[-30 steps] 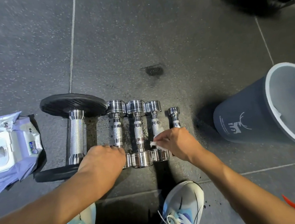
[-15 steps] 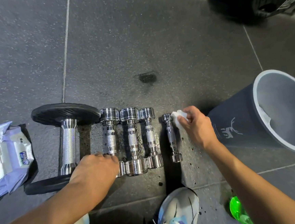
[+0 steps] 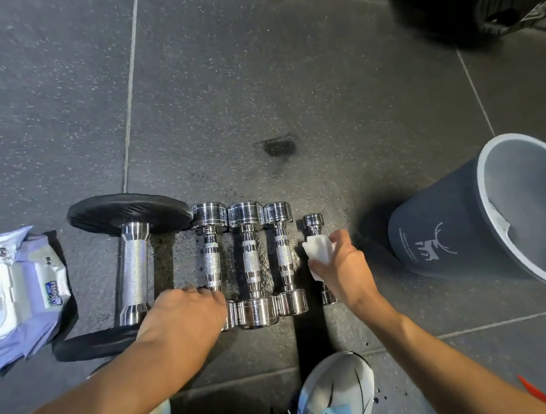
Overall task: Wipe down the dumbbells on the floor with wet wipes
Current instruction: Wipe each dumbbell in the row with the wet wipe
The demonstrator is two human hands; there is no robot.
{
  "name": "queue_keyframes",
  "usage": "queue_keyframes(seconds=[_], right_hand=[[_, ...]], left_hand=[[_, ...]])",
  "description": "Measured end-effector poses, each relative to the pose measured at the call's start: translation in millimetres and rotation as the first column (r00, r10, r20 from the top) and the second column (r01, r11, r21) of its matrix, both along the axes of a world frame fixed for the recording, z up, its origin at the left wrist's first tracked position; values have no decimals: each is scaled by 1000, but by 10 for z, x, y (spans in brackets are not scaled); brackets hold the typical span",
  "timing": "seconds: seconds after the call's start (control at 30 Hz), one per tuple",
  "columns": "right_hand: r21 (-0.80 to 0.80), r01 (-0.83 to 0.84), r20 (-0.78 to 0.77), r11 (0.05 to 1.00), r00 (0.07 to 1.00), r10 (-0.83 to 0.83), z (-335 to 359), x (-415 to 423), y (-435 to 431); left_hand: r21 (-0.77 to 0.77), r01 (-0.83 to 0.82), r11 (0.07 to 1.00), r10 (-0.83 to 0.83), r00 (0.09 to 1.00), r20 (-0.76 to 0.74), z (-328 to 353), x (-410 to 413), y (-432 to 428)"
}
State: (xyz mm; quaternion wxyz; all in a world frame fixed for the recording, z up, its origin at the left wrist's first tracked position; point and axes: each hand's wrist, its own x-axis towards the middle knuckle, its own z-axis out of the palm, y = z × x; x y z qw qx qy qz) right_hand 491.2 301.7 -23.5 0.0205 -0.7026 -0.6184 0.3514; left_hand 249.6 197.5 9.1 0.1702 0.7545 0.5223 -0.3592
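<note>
- right grip pinches a white wet wipe against the handle of the smallest dumbbell, which lies on the floor just left of the grey bin.
- left grip — fingers curled — holds the near end of a chrome dumbbell, fourth out from the bin.
- wipes pack lies farthest from the bin.

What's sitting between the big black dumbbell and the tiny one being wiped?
Three chrome dumbbells lie side by side between the big black dumbbell and the tiny dumbbell, in the head view.
</note>
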Motion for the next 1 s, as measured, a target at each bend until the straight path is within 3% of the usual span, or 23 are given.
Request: queue_keyframes(seconds=[0.07, 0.57, 0.77, 0.87, 1.0], right_hand=[[-19, 60, -68, 998, 996, -61, -11, -16, -40], [-7, 114, -110, 994, 987, -114, -97, -92, -84], [-65, 237, -220, 969, 944, -245, 16, -55, -11], [-197, 354, -411, 914, 817, -405, 97, -97, -3], [-424, 392, -682, 816, 454, -573, 318, -263, -54]], left_hand=[[-9, 0, 1000, 0, 1000, -10, 6, 11, -4], [-37, -14, 999, 13, 1000, -26, 22, 14, 23], [-27, -91, 995, 91, 996, 8, 16, 0, -2], [23, -178, 984, 177, 982, 68, 54, -32, 10], [147, -312, 939, 254, 913, 320, 133, -85, 29]])
